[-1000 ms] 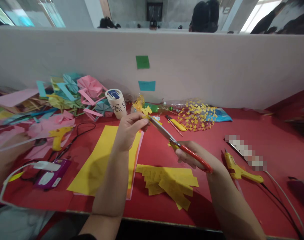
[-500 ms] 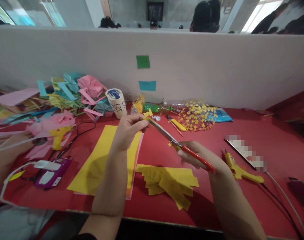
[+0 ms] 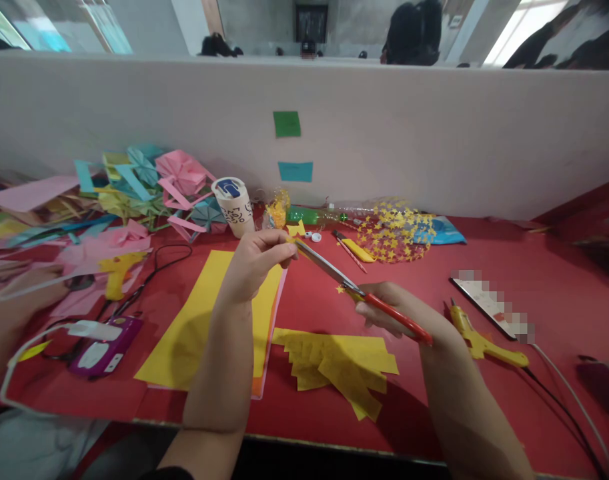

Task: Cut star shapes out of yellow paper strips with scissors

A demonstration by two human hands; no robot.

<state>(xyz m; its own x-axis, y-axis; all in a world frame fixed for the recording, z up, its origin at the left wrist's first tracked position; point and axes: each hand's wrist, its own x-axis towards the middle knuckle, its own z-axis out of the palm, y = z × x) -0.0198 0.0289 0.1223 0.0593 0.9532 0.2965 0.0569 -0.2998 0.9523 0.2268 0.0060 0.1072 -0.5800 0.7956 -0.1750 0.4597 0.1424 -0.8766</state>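
Observation:
My left hand [image 3: 259, 261] pinches a small piece of yellow paper [image 3: 293, 239] between thumb and fingers. My right hand [image 3: 391, 308] grips red-handled scissors [image 3: 329, 267], whose blade tips reach the paper by my left fingertips. Whether the blades touch it I cannot tell. Below the scissors, a small yellow star [image 3: 341, 289] lies on the red table. Several cut yellow paper strips [image 3: 334, 363] are fanned out beneath my hands. Under my left forearm rests a stack of yellow paper sheets [image 3: 199, 300], with orange and pink edges showing.
A white cup [image 3: 237, 212], a green bottle [image 3: 304, 215] and many yellow stars [image 3: 397, 230] stand or lie at the back. A yellow glue gun [image 3: 477, 337] and a phone [image 3: 484, 303] are at right. On the left, another person's hand [image 3: 37, 288] is beside folded papers and another glue gun [image 3: 117, 273].
My hands and the scissors have barely moved. At the left, a second hand of the other person has come into view over the pink paper.

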